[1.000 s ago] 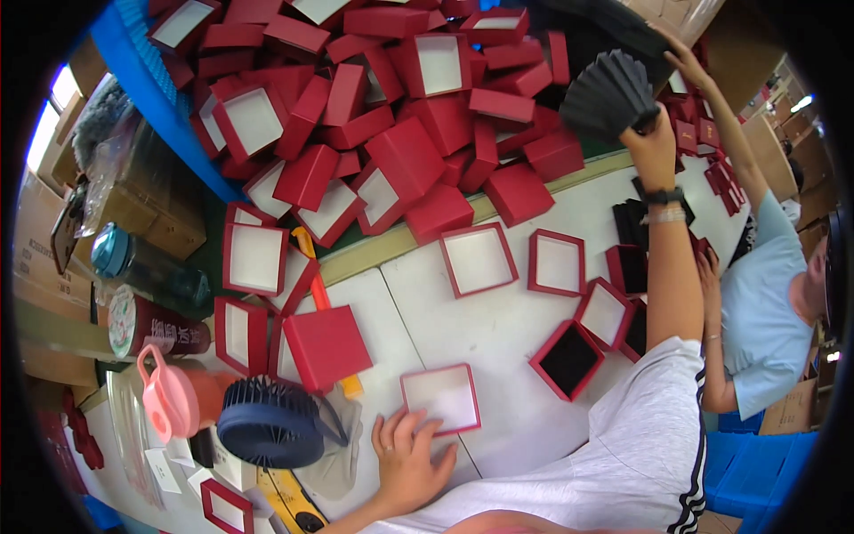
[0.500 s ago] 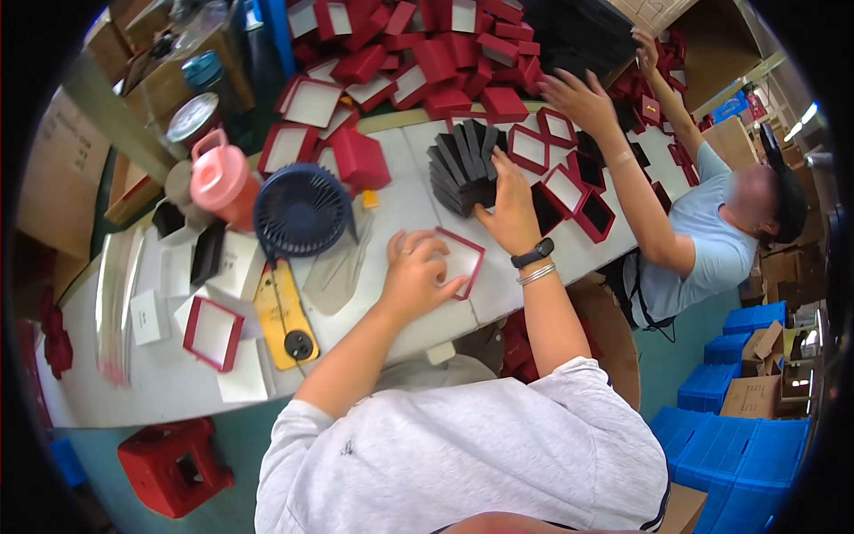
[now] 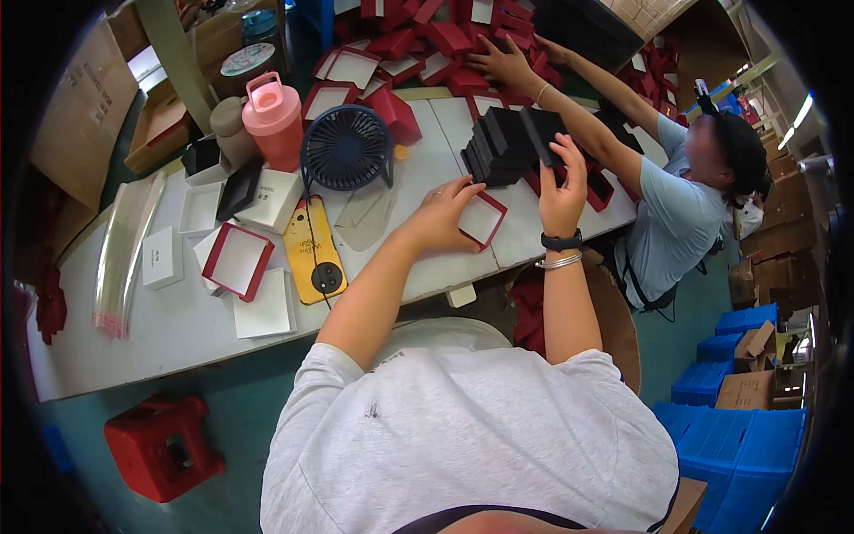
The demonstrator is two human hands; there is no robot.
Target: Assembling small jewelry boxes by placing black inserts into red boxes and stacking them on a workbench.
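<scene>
Holding black pads (image 3: 501, 146) on its left, the right hand (image 3: 563, 193) faces the left hand (image 3: 439, 215) clasping a box (image 3: 485, 221)

The person wears a loose, pale heathered-grey shirt (image 3: 471, 427) with short, wide sleeves (image 3: 334, 369) that end above the elbows, its soft knit creased here and there and bearing a small dark motif (image 3: 372, 410), too fine to make out, while a dark curved band of trim (image 3: 498, 513) runs across the cloth closest to the camera. Around the right wrist sits a smooth black wristband (image 3: 562, 241), and just beside it, on the elbow side, slim silvery bangles (image 3: 559, 261) circle the bare forearm (image 3: 571, 307), rounded and shiny against the band's matte finish.
</scene>
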